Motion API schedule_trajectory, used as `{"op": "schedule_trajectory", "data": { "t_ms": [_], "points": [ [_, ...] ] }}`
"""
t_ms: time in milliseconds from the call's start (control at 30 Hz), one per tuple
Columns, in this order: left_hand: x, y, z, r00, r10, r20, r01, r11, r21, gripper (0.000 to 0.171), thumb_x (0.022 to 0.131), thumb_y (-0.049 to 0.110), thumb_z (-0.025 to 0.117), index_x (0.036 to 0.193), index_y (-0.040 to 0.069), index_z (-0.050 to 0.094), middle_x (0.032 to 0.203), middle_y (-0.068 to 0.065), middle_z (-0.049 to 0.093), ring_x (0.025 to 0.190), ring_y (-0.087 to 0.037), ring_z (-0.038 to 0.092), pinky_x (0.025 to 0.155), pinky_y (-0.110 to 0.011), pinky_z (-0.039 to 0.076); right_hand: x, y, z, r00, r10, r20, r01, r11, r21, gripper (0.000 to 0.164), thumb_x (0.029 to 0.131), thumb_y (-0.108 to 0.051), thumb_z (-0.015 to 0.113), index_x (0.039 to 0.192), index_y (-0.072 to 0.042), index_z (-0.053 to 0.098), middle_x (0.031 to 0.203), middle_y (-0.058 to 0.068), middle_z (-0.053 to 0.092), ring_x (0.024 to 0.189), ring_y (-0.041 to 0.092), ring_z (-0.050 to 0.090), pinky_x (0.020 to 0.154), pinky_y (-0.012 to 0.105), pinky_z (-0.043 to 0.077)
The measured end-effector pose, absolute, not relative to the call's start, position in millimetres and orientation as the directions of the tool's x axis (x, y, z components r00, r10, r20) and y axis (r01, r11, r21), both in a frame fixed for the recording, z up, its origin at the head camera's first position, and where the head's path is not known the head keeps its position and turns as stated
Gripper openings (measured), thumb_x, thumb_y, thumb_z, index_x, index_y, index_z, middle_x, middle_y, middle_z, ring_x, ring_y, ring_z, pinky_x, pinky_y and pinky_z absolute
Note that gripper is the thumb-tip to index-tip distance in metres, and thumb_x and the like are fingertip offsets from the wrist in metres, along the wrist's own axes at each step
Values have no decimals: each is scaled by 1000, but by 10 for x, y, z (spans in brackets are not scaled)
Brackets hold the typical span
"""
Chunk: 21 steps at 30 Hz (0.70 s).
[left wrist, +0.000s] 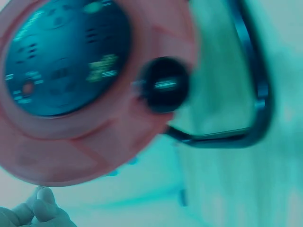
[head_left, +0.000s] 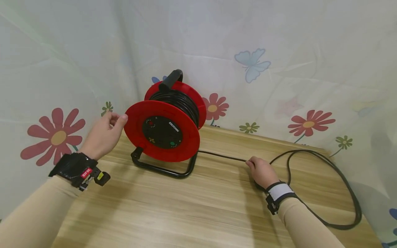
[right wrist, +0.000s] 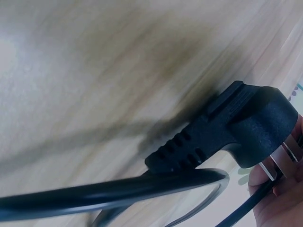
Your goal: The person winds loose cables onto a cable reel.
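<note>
A cable reel with red flanges (head_left: 133,131) and black cable (head_left: 180,100) wound on it stands upright on its black tube stand (head_left: 169,173). At the left edge of the front flange is my left hand (head_left: 103,132), thumb tip right at the rim and fingers loosely bent. A black knob (left wrist: 165,85) sticks out from that flange in the left wrist view. My right hand (head_left: 263,172) pinches the thin cable (head_left: 221,155) running from the reel. Close to the right fingers, in the right wrist view, is a black plug (right wrist: 255,118) with metal prongs.
Loose cable (head_left: 345,184) lies in a wide loop at the right of the wooden table (head_left: 173,213). A pale curtain (head_left: 198,41) printed with flowers and a butterfly hangs close behind the reel and along both sides. A black carry handle (head_left: 171,80) tops the reel.
</note>
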<state>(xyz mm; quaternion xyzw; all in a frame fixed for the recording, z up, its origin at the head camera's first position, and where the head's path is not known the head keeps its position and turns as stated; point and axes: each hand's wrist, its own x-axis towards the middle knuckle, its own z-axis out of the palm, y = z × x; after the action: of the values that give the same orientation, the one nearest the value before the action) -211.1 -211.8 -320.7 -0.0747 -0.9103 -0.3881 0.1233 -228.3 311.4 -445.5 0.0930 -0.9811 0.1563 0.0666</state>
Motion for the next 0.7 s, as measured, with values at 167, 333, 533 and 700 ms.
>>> {"op": "schedule_trajectory", "data": {
  "t_ms": [167, 333, 533, 700],
  "points": [
    [-2082, -2143, -3497, -977, 22, 214, 163, 725, 669, 68, 98, 59, 35, 126, -1, 46, 105, -17, 55, 91, -31, 51, 74, -44, 43, -2270, 3105, -4445, -973, -166, 163, -208, 934, -291, 18, 99, -20, 56, 94, -5, 64, 74, 2, 59, 63, 17, 53, 61, 40, 44],
    [-2045, -2136, -3677, -984, 11, 177, 129, 732, 669, 70, 97, 61, 35, 125, -2, 45, 103, -17, 54, 86, -31, 51, 68, -41, 43, -2261, 3098, -4446, -971, -170, 166, -214, 931, -295, 17, 99, -20, 56, 92, -5, 63, 73, 2, 58, 63, 17, 52, 60, 39, 44],
    [-1972, -2113, -3905, -994, 17, 109, 89, 711, 698, 72, 97, 60, 35, 118, -8, 49, 97, -18, 55, 83, -30, 53, 68, -38, 42, -2287, 3125, -4460, -970, -168, 174, -214, 931, -295, 18, 99, -20, 56, 92, -5, 63, 74, 2, 59, 64, 17, 53, 62, 40, 45],
    [-1971, -2034, -4034, -998, 63, -5, 41, 702, 711, 72, 97, 64, 30, 102, -2, 57, 86, -14, 57, 78, -27, 51, 64, -36, 39, -2307, 3150, -4474, -969, -170, 177, -216, 933, -288, 17, 99, -20, 56, 93, -5, 64, 76, 3, 60, 65, 18, 54, 62, 40, 45]
  ]
}}
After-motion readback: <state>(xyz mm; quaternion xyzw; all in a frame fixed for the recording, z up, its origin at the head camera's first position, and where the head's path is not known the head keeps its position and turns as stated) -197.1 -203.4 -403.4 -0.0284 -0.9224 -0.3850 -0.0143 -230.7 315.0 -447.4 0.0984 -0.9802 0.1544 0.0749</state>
